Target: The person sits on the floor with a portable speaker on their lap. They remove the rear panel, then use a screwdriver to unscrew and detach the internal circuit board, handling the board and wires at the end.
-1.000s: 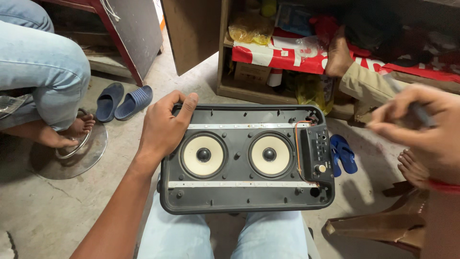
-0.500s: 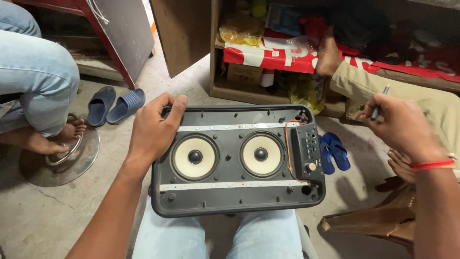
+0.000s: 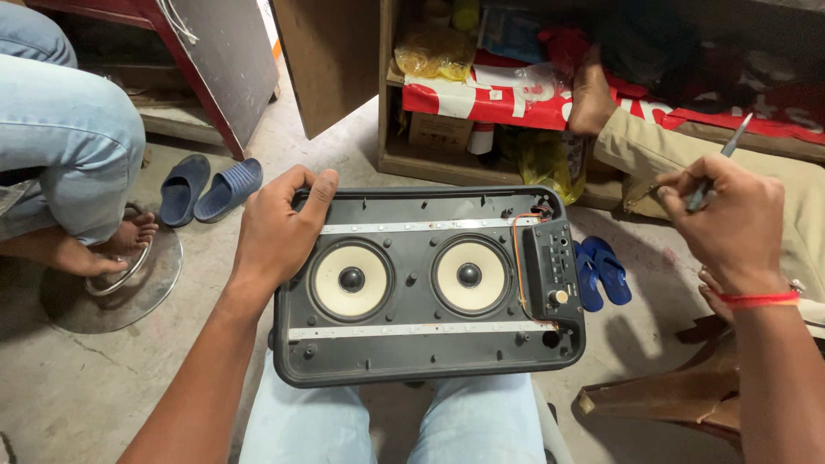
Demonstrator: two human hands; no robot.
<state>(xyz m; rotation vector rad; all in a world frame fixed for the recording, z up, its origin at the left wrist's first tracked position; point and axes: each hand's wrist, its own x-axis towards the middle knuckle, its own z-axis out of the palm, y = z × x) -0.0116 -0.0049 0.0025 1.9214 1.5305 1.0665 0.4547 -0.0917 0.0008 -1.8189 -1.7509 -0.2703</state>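
Bare forearms, no sleeves showing. Thin red thread bracelet point(image 3: 756, 298) tied round the right wrist, nothing on the left. Light blue faded jeans point(image 3: 292, 425) on both legs, knees poking out below.

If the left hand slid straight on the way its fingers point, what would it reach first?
The left hand grips the speaker box's upper left corner, fingers pointing up and right. Going on, it would likely first meet the wooden shelf unit, though depth is unclear.
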